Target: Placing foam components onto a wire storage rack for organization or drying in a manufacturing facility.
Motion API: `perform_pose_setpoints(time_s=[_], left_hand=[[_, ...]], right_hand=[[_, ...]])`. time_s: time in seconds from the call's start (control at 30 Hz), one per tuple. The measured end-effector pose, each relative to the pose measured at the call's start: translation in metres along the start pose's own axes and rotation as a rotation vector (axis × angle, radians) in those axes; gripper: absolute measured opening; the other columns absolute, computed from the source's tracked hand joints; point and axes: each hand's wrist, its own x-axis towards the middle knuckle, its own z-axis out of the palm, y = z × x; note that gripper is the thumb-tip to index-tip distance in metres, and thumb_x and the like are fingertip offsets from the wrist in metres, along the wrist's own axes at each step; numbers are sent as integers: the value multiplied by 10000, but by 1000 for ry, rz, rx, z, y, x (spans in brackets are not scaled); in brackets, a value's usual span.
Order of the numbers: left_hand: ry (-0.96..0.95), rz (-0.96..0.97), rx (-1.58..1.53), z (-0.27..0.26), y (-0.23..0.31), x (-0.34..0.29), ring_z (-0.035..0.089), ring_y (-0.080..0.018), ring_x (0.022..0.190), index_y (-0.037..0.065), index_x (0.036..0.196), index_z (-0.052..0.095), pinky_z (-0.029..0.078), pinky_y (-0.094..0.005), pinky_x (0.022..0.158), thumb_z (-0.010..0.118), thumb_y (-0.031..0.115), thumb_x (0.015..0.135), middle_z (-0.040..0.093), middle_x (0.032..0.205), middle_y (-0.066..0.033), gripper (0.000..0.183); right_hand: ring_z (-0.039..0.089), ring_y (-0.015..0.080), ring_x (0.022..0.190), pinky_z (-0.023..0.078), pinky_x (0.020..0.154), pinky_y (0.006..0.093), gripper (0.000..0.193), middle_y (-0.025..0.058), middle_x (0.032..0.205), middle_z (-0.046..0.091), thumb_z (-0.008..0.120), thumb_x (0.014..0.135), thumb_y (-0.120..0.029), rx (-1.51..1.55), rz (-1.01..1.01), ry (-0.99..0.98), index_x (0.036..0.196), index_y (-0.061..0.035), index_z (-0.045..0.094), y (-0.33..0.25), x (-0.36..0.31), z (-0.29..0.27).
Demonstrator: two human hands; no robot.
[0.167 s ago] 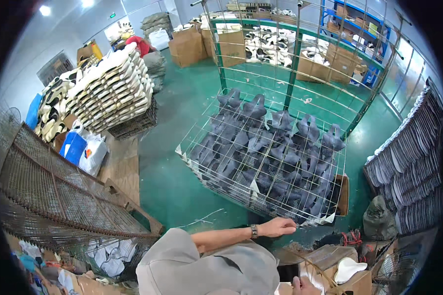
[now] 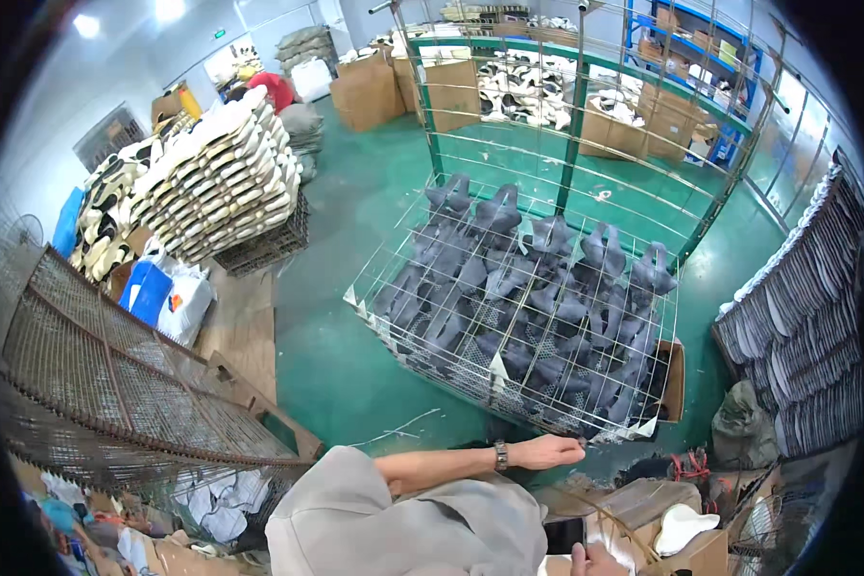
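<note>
My left hand (image 2: 545, 451), with a watch on its wrist, reaches across in front of me. Its fingers are bent and pressed together at the near edge of a wire rack (image 2: 497, 372); what they hold, if anything, cannot be made out. Rows of dark grey, curved, saddle-shaped pieces (image 2: 509, 278) lie inside this rack under its wire grid. At the bottom edge my right hand (image 2: 600, 560) is partly cut off, its thumb raised and its fingers curled. A flat black rectangular thing (image 2: 564, 531) is beside the thumb; whether the hand grips it is unclear.
A taller wire frame with green posts (image 2: 574, 134) rises behind the rack. On the left are stacked cream pieces (image 2: 226, 168) on a crate and a rusty wire mesh panel (image 2: 115, 355). Grey layered pieces (image 2: 797, 326) hang at right. A cream piece (image 2: 684, 527) lies on cardboard near me.
My left hand has shifted slightly right and down along the rack's near edge. The whole view has moved a little; the right hand stays near the black thing.
</note>
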Motion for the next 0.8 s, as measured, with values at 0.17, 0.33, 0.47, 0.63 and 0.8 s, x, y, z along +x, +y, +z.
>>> perform_pose_setpoints(time_s=[0.17, 0.33, 0.47, 0.63, 0.8], left_hand=[[-127, 14, 26, 13, 2, 7, 593, -283, 1156, 13, 1318, 541, 447, -391, 998, 397, 529, 1045, 632, 1229, -152, 602], [27, 206, -247, 22, 22, 3, 579, -211, 1083, 15, 1250, 581, 442, -362, 980, 369, 479, 1071, 635, 1159, -95, 541], [328, 141, -171, -7, 46, 4, 611, -235, 880, 12, 970, 668, 478, -325, 832, 448, 189, 1032, 654, 940, -108, 289], [388, 108, 190, -34, 77, 1, 546, -160, 581, -8, 759, 662, 426, -320, 580, 549, 240, 981, 592, 631, -101, 351], [238, 226, 403, -26, 93, 0, 488, -223, 535, 5, 724, 602, 372, -363, 530, 600, 284, 971, 513, 601, -120, 372]], right_hand=[[393, 230, 478, 346, 488, 391, 437, 119, 569, 536, 648, 941, -455, 2171, 1590, -871, 988, -37, 767, 90, 29, 35], [596, 170, 644, 486, 592, 350, 247, 64, 690, 646, 591, 946, -176, 2319, 2239, -811, 809, 18, 663, 88, 88, 21], [585, 100, 706, 454, 620, 253, 139, 34, 792, 686, 670, 913, -126, 2657, 2409, -1033, 938, 9, 693, 96, 136, 29], [654, 182, 890, 548, 812, 321, 417, 106, 1077, 655, 628, 982, -253, 3571, 2622, -431, 1300, -5, 522, 67, 170, 30], [598, 142, 954, 493, 883, 311, 530, 61, 1091, 629, 527, 1011, -477, 3789, 2455, 42, 1320, -47, 531, 42, 185, 19]])
